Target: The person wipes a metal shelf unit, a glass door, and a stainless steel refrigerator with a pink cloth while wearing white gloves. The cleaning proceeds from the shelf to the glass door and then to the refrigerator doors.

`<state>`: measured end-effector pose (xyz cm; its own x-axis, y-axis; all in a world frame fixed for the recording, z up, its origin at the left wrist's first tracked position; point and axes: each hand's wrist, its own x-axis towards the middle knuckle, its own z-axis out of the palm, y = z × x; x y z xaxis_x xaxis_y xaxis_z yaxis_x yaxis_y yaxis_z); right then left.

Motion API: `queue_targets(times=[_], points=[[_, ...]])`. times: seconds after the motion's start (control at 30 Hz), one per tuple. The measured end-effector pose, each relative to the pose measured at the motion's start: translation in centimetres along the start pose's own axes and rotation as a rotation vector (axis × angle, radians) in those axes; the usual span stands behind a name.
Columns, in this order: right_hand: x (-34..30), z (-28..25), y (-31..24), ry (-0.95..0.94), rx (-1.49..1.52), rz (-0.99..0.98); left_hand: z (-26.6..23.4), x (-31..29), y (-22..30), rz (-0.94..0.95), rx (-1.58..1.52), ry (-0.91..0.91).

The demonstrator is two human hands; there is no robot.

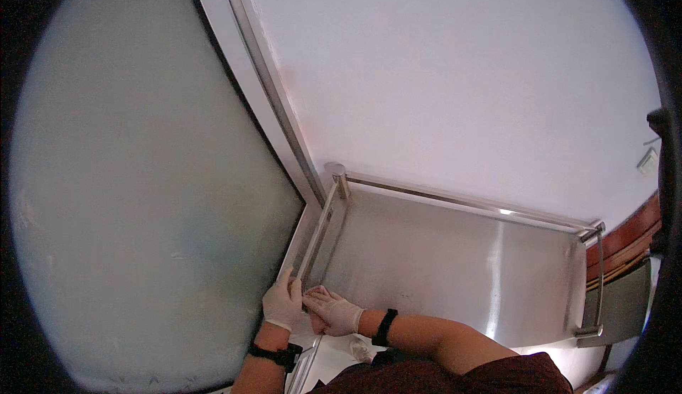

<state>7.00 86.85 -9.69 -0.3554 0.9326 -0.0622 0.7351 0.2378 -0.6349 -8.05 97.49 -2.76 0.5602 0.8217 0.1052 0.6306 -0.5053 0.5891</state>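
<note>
A stainless steel trolley (426, 266) with a raised tubular guard rail (440, 196) stands against the wall. At the near left end of the rail is my left hand (283, 304), in a thin white glove, with its thumb and fingers about the tube. My right hand (337, 316), gloved too, presses a pink cloth (319, 300) against that same corner. The fingers of this hand lie close together over the cloth, partly hiding it. Both hands nearly touch each other there. Each wrist wears a black band.
A frosted glass panel (156, 181) in a metal frame (249, 67) rises close along the left. Behind the trolley is a white wall (455, 74). To the right are a reddish-brown wooden piece (619, 234) and a dark grey panel (616, 305). A white shoe (360, 351) shows below.
</note>
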Motion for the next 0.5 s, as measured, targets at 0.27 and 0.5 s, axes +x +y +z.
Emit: queue_targets(times=[0.27,0.5], points=[[-10.4,-0.3,-0.6,-0.006,-0.065,0.036,-0.5,-0.7,0.1,0.058,-0.328,0.089],[-18.4,-2.6,-1.9,0.098,-0.076,0.380,-1.2,-5.2,-1.0,-0.179,-1.001,0.182]])
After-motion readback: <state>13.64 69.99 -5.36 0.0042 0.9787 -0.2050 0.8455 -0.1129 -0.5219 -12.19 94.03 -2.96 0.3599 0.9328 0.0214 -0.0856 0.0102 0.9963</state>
